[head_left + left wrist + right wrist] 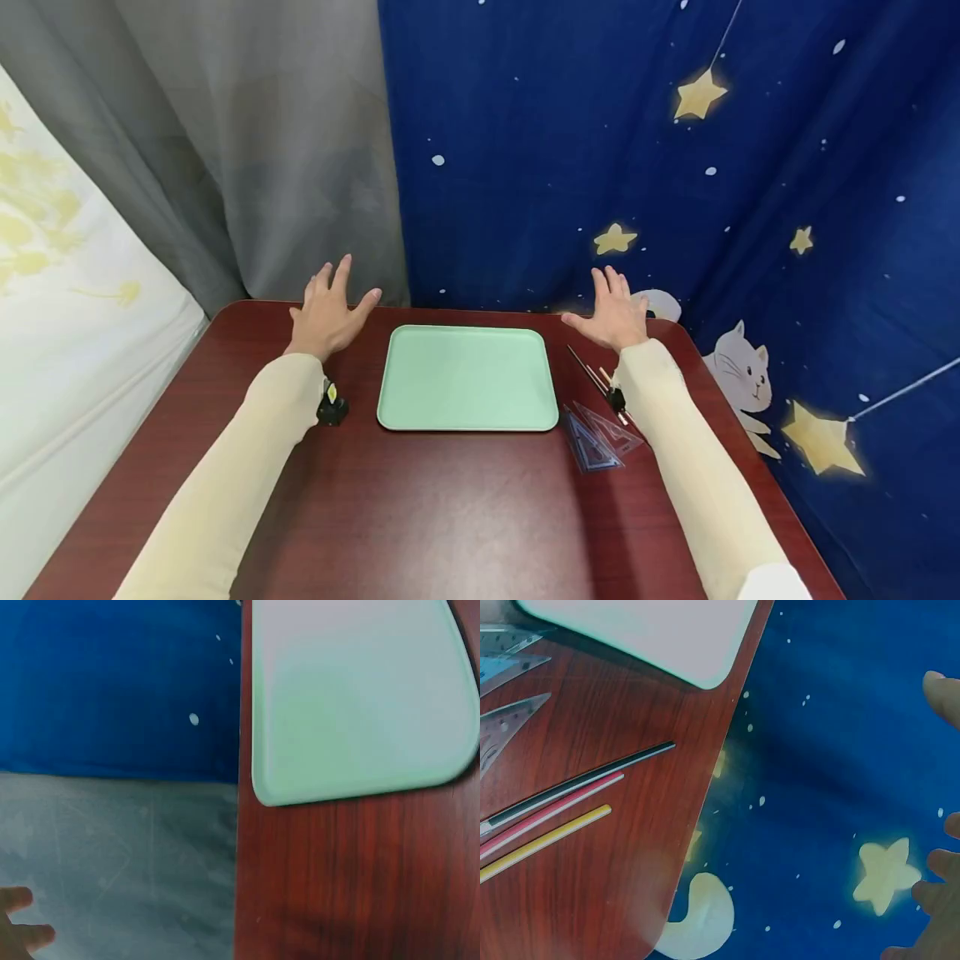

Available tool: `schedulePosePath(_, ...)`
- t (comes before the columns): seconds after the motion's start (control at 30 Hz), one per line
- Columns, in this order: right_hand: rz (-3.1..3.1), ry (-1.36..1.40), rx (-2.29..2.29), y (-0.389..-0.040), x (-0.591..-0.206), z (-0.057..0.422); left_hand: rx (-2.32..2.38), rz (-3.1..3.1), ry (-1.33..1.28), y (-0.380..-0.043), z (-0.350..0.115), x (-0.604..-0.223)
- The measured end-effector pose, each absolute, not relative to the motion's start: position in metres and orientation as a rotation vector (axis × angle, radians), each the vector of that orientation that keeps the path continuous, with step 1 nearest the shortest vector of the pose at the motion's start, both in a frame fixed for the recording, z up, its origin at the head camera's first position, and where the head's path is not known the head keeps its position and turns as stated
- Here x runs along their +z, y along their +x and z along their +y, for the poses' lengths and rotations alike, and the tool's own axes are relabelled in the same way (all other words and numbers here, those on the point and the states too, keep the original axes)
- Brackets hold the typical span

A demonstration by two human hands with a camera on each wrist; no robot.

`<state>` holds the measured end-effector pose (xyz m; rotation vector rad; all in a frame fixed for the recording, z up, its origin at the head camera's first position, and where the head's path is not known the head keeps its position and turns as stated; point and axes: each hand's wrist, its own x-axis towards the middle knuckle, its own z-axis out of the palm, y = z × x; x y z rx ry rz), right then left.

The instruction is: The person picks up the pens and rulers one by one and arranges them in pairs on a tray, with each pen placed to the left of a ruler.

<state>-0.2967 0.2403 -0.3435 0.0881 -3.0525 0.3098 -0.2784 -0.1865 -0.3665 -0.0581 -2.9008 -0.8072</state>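
My left hand [327,317] is held out with spread fingers over the far left of the table, holding nothing. On the other side, my right hand [617,317] also has its fingers spread and holds nothing, near the far right edge. Between them lies a pale green rectangular tray [468,379] with nothing on it. Clear triangular set squares [592,446] lie overlapping to the right of the tray, below my right wrist. Beside them are slim sticks: a dark one [592,778], a red one [555,812] and a yellow one [551,841]. My right sleeve partly hides them in the head view.
The dark red wooden table [450,517] has rounded far corners. A grey curtain [300,167] and a blue curtain [525,167] with stars hang just behind it. White patterned cloth [82,292] hangs along the left side. A small black device [332,406] sits at my left wrist.
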Motion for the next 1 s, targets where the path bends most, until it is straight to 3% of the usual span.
schedulePosePath(0.77,-3.078,-0.055,0.624,-0.243,-0.408,0.31,-2.061,-2.573,0.226,-0.264,-0.187,-0.433)
schedulePosePath(1.0,-3.068,-0.02,0.669,-0.225,-0.437,0.325,-2.104,-2.583,0.274,-0.261,-0.189,-0.457)
